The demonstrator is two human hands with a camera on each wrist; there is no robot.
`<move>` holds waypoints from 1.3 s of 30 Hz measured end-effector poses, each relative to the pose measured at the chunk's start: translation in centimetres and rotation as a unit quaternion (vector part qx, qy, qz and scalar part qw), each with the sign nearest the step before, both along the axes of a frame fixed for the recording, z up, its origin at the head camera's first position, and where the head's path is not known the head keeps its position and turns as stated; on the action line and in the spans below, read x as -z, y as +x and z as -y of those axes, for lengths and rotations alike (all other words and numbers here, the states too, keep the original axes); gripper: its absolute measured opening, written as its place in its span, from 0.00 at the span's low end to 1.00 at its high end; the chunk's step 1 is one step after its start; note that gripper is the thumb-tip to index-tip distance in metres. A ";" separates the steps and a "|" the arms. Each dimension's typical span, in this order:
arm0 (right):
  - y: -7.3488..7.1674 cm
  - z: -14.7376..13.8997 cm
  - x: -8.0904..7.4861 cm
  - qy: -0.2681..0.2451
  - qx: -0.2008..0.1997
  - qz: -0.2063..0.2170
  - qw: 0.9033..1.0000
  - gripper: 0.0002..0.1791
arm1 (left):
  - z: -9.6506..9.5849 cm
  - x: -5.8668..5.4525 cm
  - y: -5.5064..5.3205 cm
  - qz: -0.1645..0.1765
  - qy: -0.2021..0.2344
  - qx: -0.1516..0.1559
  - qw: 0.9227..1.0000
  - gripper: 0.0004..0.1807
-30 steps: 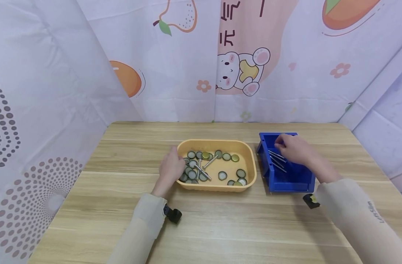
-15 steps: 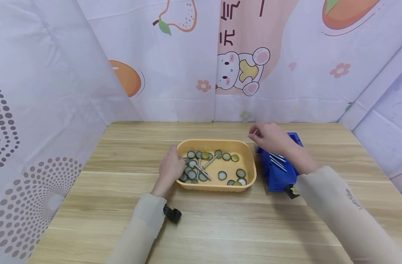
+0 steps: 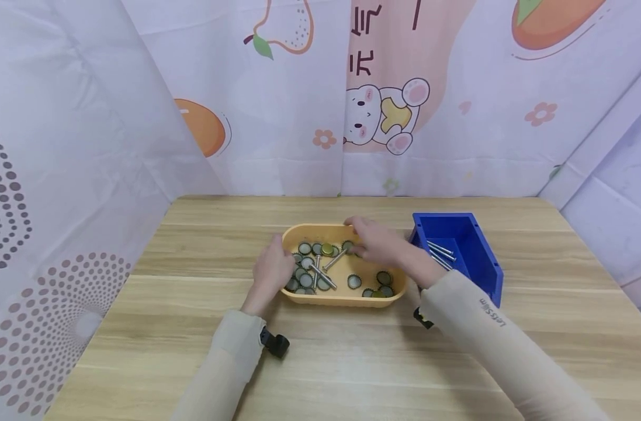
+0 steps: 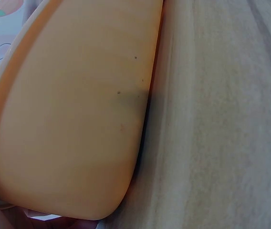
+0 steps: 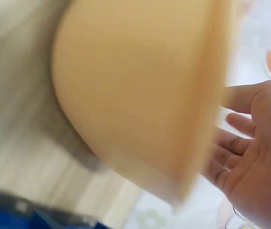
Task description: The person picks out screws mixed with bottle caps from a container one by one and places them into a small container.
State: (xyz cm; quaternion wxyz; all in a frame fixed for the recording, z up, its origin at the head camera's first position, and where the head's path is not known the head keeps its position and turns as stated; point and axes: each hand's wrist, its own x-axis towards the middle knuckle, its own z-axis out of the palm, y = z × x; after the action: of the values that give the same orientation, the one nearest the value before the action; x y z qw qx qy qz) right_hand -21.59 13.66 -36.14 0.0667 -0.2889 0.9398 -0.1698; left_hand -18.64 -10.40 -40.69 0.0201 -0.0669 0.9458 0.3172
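Note:
A yellow plastic basin (image 3: 346, 300) stands on the table, holding several crimped bottle caps (image 3: 354, 281) and a few silver screws (image 3: 324, 275) on its left side. My left hand (image 3: 274, 266) holds the basin's left rim; in the left wrist view the outer wall (image 4: 73, 119) fills much of the picture. Over the basin's right half reaches my right hand (image 3: 379, 242), its fingers spread and no object seen between them. The right wrist view shows that hand (image 5: 264, 148) beyond the blurred basin wall (image 5: 135, 86), covering some caps from the head camera.
Right of the basin stands a blue bin (image 3: 480, 263) with several long screws (image 3: 441, 251) lying inside, and the right forearm crosses its near left corner. A printed curtain (image 3: 273, 117) hangs behind the wooden table (image 3: 325, 362).
The right hand has moved left, from inside the blue bin, up past its edge and down over the yellow basin. The left hand has stayed at the rim.

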 end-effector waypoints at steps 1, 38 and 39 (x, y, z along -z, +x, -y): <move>0.1 0.3 0.3 0.005 -0.010 -0.001 1.000 0.30 | 0.0 0.0 0.0 0.000 0.000 0.000 1.000 0.22; 2.2 1.4 4.2 0.071 0.021 0.034 0.997 0.07 | 0.0 -0.1 -0.1 0.008 -0.005 0.001 1.000 0.22; 2.2 1.4 4.2 0.074 0.023 0.035 0.996 0.06 | 0.0 0.0 -0.1 0.008 -0.005 0.001 1.000 0.22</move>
State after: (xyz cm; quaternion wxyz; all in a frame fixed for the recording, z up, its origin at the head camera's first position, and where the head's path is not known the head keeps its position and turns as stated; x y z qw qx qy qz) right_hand -19.43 12.27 -40.33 0.1171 -0.2551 0.9533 -0.1114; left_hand -18.74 -10.37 -40.65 0.0273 -0.0689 0.9472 0.3119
